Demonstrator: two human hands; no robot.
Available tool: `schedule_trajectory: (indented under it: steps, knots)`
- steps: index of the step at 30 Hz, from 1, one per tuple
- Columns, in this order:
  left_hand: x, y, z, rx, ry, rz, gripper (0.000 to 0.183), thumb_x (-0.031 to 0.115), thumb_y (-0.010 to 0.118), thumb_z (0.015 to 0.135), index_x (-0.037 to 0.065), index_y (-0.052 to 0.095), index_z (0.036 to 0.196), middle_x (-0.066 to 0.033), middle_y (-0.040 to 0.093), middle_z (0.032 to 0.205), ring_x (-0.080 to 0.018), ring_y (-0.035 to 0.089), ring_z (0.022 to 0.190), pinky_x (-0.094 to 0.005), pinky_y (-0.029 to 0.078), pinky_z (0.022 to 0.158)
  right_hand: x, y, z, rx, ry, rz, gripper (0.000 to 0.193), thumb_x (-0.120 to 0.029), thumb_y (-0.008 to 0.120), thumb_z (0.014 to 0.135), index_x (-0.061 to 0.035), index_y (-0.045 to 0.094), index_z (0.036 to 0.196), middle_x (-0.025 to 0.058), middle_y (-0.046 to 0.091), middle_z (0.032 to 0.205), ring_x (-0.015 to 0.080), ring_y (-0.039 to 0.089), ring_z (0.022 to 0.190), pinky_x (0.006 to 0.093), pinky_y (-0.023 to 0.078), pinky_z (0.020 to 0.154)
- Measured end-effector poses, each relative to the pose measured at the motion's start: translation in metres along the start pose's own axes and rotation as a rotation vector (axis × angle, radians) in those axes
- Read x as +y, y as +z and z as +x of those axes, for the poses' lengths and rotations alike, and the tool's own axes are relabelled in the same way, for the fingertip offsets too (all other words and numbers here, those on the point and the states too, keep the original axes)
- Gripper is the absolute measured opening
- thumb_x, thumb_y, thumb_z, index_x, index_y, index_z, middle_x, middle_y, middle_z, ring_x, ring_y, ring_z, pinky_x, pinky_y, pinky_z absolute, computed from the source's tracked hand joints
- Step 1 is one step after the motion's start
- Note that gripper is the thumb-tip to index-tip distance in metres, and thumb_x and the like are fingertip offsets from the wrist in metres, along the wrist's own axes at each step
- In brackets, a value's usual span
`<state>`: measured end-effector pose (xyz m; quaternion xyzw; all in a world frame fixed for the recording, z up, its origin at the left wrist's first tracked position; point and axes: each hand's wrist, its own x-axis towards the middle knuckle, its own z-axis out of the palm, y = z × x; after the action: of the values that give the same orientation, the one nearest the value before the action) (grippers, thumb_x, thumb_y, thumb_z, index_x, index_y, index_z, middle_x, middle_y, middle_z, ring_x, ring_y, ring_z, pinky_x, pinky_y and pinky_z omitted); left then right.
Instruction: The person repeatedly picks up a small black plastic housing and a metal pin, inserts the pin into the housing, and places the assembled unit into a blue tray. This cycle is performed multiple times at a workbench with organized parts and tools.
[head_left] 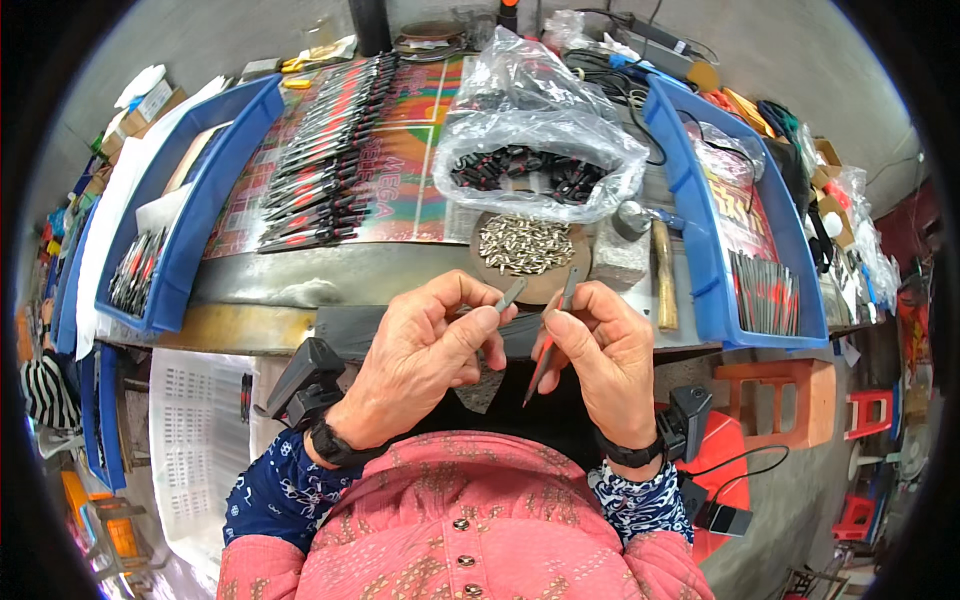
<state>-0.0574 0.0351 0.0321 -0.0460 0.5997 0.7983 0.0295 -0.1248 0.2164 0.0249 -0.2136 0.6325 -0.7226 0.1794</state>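
Observation:
Near the bench's front edge, my left hand (440, 335) pinches a short flat grey metal piece (513, 292) between thumb and fingers. Beside it, my right hand (603, 355) is closed on a slim dark strip with a red section (540, 368); its grey end points up and its dark tip down. The two pieces are apart. Just beyond my fingertips, a round brown plate (490, 276) carries a heap of small silver metal pieces (525, 243).
Behind the plate sits a clear plastic bag (540, 125) of black-and-red parts. Slim tools (325, 160) lie in rows. Blue bins (215, 190) (700, 220) flank the bench. A metal block (618, 258) and a wooden-handled hammer (663, 275) are right; a white basket (195, 440) stands lower left.

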Motion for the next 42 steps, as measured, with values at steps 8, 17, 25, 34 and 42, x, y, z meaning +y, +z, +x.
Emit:
schedule_trajectory:
  steps: [8, 17, 25, 34, 42]
  knots:
    - [-0.005, -0.005, -0.014, 0.057, 0.052, -0.115, 0.014, 0.011, 0.065, 0.094, -0.001, 0.063, 0.102, -0.0060, 0.064, 0.094, -0.0081, 0.058, 0.075, -0.0193, 0.046, 0.058, 0.002, 0.014, -0.005, -0.148, 0.064, 0.069, 0.032, -0.002, 0.062, 0.093, 0.0028, 0.055, 0.124, 0.0025, 0.063, 0.079, 0.0057, 0.061, 0.064, 0.0195, 0.051, 0.054]
    - [-0.001, -0.004, -0.022, 0.125, 0.140, -0.067, 0.009, 0.005, 0.072, 0.087, 0.000, 0.067, 0.093, -0.0041, 0.068, 0.087, -0.0065, 0.057, 0.070, -0.0200, 0.046, 0.061, 0.008, 0.032, -0.012, -0.128, -0.054, -0.006, 0.043, 0.001, 0.068, 0.088, 0.0028, 0.055, 0.129, 0.0039, 0.067, 0.087, 0.0064, 0.063, 0.068, 0.0205, 0.052, 0.056]
    - [-0.003, -0.006, -0.023, 0.106, 0.083, -0.144, 0.010, 0.005, 0.072, 0.087, 0.000, 0.067, 0.093, -0.0041, 0.068, 0.080, -0.0065, 0.059, 0.061, -0.0193, 0.046, 0.051, 0.008, 0.038, -0.015, -0.114, -0.068, -0.040, 0.043, -0.001, 0.067, 0.090, 0.0024, 0.054, 0.131, 0.0054, 0.070, 0.092, 0.0061, 0.063, 0.072, 0.0204, 0.052, 0.058]
    - [-0.007, -0.007, -0.023, 0.112, 0.105, -0.153, 0.010, 0.006, 0.071, 0.088, -0.001, 0.067, 0.093, -0.0048, 0.068, 0.078, -0.0072, 0.060, 0.060, -0.0201, 0.048, 0.050, 0.006, 0.040, -0.016, -0.113, -0.118, -0.114, 0.043, -0.001, 0.065, 0.091, 0.0023, 0.053, 0.133, 0.0059, 0.069, 0.093, 0.0069, 0.064, 0.075, 0.0204, 0.052, 0.058]
    - [-0.008, -0.008, -0.024, 0.114, 0.089, -0.157, 0.011, 0.009, 0.071, 0.089, -0.002, 0.069, 0.092, -0.0023, 0.067, 0.079, -0.0040, 0.056, 0.061, -0.0182, 0.044, 0.051, 0.008, 0.041, -0.016, -0.098, -0.089, -0.117, 0.044, -0.001, 0.067, 0.091, 0.0022, 0.053, 0.133, 0.0058, 0.069, 0.093, 0.0061, 0.062, 0.073, 0.0204, 0.051, 0.057]
